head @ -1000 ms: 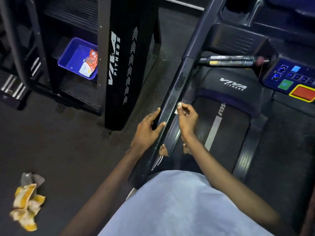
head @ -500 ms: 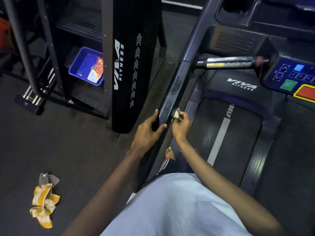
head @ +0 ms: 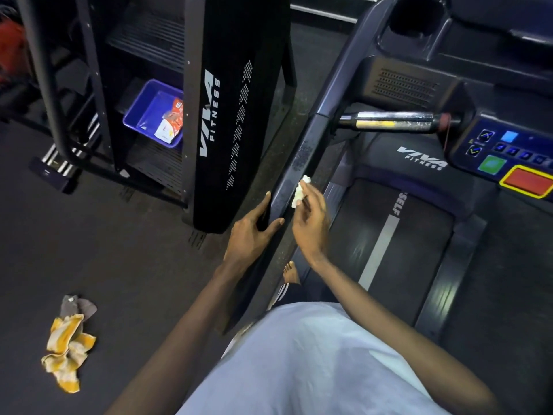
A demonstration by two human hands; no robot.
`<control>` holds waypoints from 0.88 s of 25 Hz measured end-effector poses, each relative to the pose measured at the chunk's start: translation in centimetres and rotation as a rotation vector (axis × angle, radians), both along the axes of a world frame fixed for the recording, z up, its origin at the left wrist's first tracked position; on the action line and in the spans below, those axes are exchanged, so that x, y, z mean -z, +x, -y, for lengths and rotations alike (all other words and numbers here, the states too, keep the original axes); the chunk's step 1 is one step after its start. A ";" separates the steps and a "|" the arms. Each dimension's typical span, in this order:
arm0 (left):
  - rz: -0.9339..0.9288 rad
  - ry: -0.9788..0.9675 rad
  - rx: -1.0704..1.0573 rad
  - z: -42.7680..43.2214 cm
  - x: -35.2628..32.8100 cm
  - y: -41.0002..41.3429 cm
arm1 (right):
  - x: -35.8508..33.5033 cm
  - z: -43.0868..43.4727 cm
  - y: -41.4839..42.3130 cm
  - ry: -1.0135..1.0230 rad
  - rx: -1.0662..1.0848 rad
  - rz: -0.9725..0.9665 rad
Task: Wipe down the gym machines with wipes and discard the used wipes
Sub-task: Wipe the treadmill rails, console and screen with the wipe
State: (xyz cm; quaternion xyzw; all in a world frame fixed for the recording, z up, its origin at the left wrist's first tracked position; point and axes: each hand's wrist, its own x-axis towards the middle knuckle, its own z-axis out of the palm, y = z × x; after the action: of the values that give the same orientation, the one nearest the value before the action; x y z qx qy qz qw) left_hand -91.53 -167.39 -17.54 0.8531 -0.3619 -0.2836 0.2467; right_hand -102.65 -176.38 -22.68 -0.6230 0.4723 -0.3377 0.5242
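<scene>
I stand on a black treadmill, its left side rail running from the console down towards me. My left hand rests on that rail, thumb on top and fingers down its outer side. My right hand pinches a small crumpled white wipe against the rail's inner edge, just beyond the left hand. The rail shows a dull, speckled patch above the wipe.
A tall black Viva Fitness machine stands left of the rail. Behind it a blue tray holds a wipe packet. A yellow and grey cloth lies on the dark floor. The treadmill console and a metal handle are at right.
My right hand has lifted and turned, so the wipe now shows more fully at the rail's inner edge. My left hand stays on the rail. The view has shifted slightly.
</scene>
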 end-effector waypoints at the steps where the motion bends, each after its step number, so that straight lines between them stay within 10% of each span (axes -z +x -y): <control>1: -0.019 -0.007 -0.015 0.0 0.0 -0.1 | 0.0 0.0 -0.4 -0.105 -0.094 -0.020; 13: -0.188 -0.057 -0.092 0.0 0.0 -0.6 | -1.9 6.6 -0.1 -0.783 -0.805 -0.577; 22: -0.236 -0.060 -0.115 0.2 0.1 -0.1 | -2.1 9.6 -0.4 -0.795 -0.783 -0.667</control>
State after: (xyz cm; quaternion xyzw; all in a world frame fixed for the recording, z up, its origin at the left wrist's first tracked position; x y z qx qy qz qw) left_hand -91.60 -167.55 -17.68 0.8255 -0.2890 -0.3564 0.3286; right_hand -103.05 -186.01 -20.59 -0.9670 0.1866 -0.0593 0.1630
